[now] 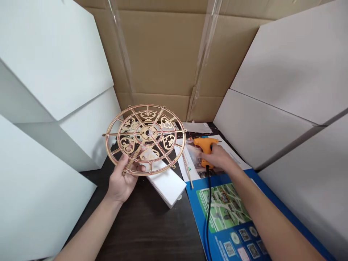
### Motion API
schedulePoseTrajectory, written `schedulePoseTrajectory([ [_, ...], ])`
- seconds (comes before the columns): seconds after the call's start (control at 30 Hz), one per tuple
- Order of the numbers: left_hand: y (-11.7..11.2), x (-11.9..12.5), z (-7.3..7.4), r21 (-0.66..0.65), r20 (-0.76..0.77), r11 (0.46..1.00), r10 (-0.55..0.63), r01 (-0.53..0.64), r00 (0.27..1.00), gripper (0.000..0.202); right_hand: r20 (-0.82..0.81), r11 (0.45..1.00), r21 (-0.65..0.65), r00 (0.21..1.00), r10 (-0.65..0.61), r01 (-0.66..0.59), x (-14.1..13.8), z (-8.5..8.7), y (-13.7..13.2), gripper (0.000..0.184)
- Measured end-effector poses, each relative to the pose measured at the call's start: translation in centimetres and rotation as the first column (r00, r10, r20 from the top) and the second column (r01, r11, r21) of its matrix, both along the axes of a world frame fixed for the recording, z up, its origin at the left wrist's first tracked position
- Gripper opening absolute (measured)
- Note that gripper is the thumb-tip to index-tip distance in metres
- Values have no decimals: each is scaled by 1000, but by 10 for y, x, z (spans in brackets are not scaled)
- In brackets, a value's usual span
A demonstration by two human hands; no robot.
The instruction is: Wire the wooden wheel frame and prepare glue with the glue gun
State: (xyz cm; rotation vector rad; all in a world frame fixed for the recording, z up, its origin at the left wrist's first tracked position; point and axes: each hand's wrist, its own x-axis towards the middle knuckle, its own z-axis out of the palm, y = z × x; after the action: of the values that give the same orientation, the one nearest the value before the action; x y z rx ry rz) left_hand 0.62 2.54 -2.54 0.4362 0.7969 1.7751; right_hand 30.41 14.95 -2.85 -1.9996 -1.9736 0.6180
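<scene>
White panels, left [46, 61]: stacked at an angle, leaning in along our side.
Left hand [122, 185]: fingers clenched, grasping the gold openwork wheel [149, 133] by its lower rim.
Wheel position: held up and tilted, above the dark wood table [146, 232].
Wheel handling: probably light and stiff, thin spokes maybe fragile; we would take hold at the rim.
Foam: white foam block [167, 185] on the table, just below the wheel.
Right hand [219, 157]: fingers on the orange hot glue gun [206, 143]; we cannot tell if they are closed around it.
Cord: black cord [208, 206] runs down over the blue printed sheet [195, 214].
White panels, right [288, 72]: stacked, leaning in.
</scene>
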Motion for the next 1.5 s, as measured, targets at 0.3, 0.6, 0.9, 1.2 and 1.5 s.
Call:
schedulePoseTrajectory([
  [0.3,7,2,15,-201,125,976,112,-86,986,37,-706,974,-186,671,-226,132,8,12,4,42],
  [0.6,9,6,24,-258,169,958,171,-124,971,38,-970,957,-235,97,-221,-173,-8,17,-9,24],
  [0.9,14,5,22,-302,136,944,184,-136,973,43,-920,843,-385,81,-384,-375,2,3,-19,38],
  [1.2,15,-1,9,-242,86,962,153,-128,985,41,-901,811,-424,276,-335,-403,-4,-1,-19,23],
  [1.5,15,4,16,-286,61,946,179,-154,982,45,-876,855,-418,385,-290,-307,0,-15,-15,26],
])
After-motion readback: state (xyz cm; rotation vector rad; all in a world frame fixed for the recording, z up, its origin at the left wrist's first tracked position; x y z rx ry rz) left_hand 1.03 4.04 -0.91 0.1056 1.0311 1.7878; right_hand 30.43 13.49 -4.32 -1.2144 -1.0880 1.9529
